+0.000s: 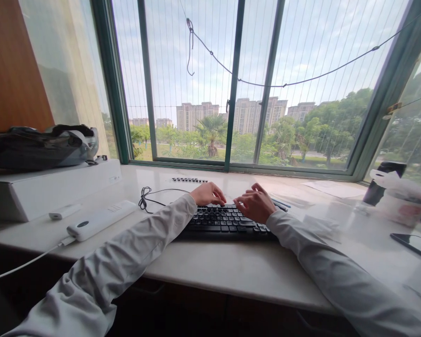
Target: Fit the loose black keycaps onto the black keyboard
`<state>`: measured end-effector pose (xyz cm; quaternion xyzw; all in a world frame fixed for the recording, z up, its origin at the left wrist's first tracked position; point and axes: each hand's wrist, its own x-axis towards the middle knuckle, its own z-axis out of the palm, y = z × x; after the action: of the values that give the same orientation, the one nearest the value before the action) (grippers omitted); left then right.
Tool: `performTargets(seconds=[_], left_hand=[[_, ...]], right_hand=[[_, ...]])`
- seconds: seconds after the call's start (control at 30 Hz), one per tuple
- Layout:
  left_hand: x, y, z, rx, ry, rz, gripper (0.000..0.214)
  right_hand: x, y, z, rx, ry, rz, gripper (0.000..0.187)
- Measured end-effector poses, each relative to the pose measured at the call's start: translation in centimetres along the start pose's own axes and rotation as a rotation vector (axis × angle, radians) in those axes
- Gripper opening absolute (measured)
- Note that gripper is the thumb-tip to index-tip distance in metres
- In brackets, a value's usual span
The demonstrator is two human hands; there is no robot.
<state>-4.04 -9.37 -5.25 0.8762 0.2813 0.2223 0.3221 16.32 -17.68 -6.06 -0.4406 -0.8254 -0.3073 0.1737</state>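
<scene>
A black keyboard lies on the pale countertop in front of me. Over its far left part is my left hand, fingers bent down and drawn together at the top row; whatever lies between the fingertips is hidden. My right hand hovers over the keyboard's far right part, its fingers bent but apart, the forefinger pointing toward the left hand. I see nothing held in it. Behind the keyboard, small black keycaps lie in a row. The keyboard's cable is bundled to the left.
At left are a white power bank with a cable, a small white device and a white box bearing a dark bag. Pens, a plastic bag and a phone lie at right. A window stands behind.
</scene>
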Motion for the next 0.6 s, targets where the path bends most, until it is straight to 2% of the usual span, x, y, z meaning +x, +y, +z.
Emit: performTargets(seconds=[0.3, 0.6], left_hand=[[0.4, -1.0, 0.9, 0.012, -0.081, -0.008, 0.031], [-0.1, 0.3, 1.7, 0.049, 0.005, -0.011, 0.026]], right_hand=[[0.8, -0.4, 1.4, 0.004, -0.003, -0.083, 0.037], [0.2, 0.5, 1.1, 0.078, -0.024, -0.133, 0.038]])
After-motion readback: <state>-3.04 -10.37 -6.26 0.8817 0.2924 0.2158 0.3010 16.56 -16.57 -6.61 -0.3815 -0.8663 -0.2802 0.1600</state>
